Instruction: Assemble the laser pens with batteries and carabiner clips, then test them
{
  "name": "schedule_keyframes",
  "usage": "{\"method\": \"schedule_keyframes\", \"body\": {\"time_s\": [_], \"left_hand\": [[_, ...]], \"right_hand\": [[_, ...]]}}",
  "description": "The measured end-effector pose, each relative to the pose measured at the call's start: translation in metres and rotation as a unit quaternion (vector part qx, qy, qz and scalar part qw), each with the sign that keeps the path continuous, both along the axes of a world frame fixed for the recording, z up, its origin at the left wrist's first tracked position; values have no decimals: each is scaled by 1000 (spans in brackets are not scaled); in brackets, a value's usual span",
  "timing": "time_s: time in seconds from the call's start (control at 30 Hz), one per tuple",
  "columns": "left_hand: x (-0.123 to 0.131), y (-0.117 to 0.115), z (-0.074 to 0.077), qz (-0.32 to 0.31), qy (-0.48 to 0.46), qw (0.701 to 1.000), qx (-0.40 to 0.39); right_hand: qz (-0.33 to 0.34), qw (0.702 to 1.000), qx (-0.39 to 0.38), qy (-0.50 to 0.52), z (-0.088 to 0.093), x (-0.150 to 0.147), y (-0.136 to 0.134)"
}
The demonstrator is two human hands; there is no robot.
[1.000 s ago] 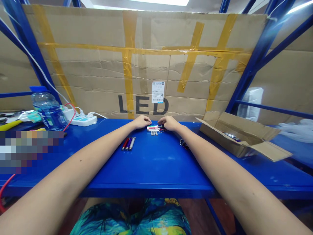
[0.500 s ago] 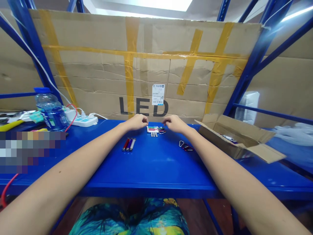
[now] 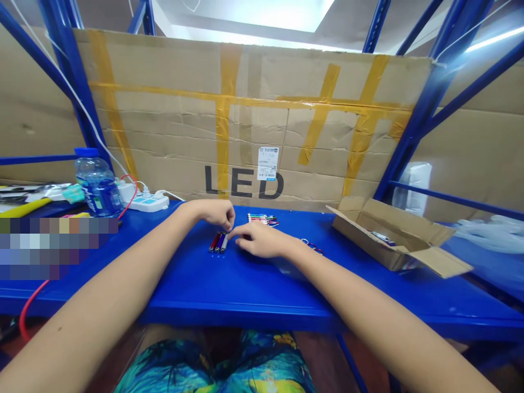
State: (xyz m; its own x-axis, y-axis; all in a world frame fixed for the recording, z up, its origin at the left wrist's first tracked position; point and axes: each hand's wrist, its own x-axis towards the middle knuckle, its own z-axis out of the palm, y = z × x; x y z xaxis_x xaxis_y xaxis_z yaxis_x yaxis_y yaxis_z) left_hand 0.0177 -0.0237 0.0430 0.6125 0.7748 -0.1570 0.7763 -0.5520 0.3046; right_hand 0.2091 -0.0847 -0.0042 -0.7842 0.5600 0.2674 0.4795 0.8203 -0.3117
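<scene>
Three slim metal tubes, like mini torches, lie side by side on the blue table: a red tube (image 3: 213, 243), a purple tube (image 3: 220, 242) and a silver tube (image 3: 225, 244). My left hand (image 3: 219, 213) hangs over their far ends with its fingers curled together; whatever its fingertips hold is hidden. From the right, my right hand (image 3: 260, 240) reaches in, index finger stretched to the silver tube's side and thumb apart. Behind it lies a row of coloured tubes (image 3: 257, 218), partly covered. Several small carabiners (image 3: 313, 247) show beyond my right forearm.
An open cardboard box (image 3: 368, 245) stands on the right with shiny items inside. At the left are a water bottle (image 3: 98, 188) and a white power strip (image 3: 149, 202). A large cardboard sheet (image 3: 176, 131) marked LED closes off the back of the table (image 3: 196, 295).
Both hands have come away from the coloured row at the back, moving left and nearer to the three tubes. My right hand now covers where the small silver pieces lay. The camera view has shifted slightly.
</scene>
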Motion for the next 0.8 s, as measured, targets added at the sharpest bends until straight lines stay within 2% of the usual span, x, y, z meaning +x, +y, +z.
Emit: {"method": "schedule_keyframes", "body": {"time_s": [0.13,0.27,0.5,0.63,0.8], "left_hand": [[2,1,-3,-1,6,1000,-17],[2,3,-7,-4,10,1000,-22],[9,5,-15,-11,-39,999,6],[12,2,-16,-13,-33,999,-4],[15,-4,-13,-20,-24,999,-29]], "right_hand": [[22,1000,11,7,-8,-7,2],[14,999,30,-8,-8,-10,2],[-90,988,97,-78,-7,-22,-9],[-144,982,94,-83,-9,-25,-9],[-139,987,72,-32,-9,-23,-10]]}}
